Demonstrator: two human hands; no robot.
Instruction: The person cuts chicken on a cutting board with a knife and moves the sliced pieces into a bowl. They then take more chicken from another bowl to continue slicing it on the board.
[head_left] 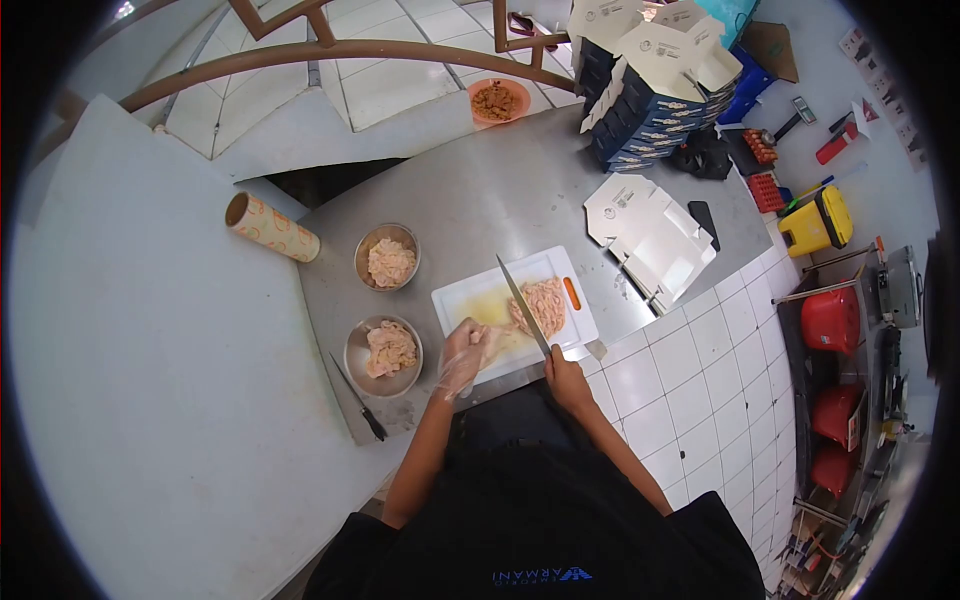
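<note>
My right hand [570, 383] is closed around the handle of a large kitchen knife [523, 303], whose blade points away from me across the white cutting board [455, 304]. Beneath and to the right of the blade lies a heap of sliced raw chicken [545, 304]. Left of the knife, my left hand [462, 355], in a clear plastic glove, grips a pale piece of raw chicken [491, 341] low over the board. Two steel bowls stand left of the board: the far bowl [361, 262] and the near bowl [350, 357] each hold raw chicken.
A second knife [362, 402] lies beside the near bowl. A patterned roll [272, 228] rests at the table's left edge. On the right are a flattened carton [655, 235], a phone [704, 224] and stacked boxes [650, 105]. An orange bowl [498, 101] sits beyond the steel table [460, 190].
</note>
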